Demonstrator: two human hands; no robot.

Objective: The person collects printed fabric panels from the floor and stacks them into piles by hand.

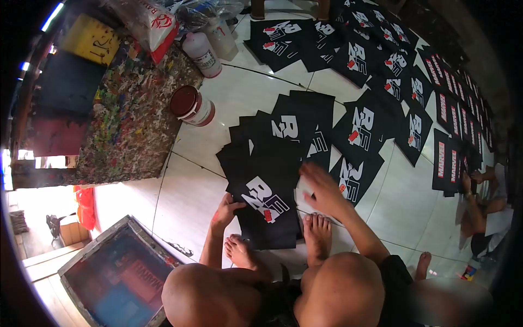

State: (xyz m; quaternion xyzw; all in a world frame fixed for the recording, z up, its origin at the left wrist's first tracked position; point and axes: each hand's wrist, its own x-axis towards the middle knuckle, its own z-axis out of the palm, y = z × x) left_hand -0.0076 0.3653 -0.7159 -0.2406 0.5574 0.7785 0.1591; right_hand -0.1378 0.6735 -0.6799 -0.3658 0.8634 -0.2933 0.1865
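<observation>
Presently, the left hand [221, 213] grasps the left edge of a black printed sheet [267, 210], whose lower end is between the bare feet [317, 240]. The right hand [326, 191] is unclenched beside the opposite edge; whether it touches, I cannot tell.

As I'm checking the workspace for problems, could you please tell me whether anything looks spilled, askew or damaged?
A dark, ragged mark interrupts the pale floor beside the framed screen; I can't tell whether it's spill or damage. The black printed sheets by the left hand lie fanned askew, not squared.
</observation>
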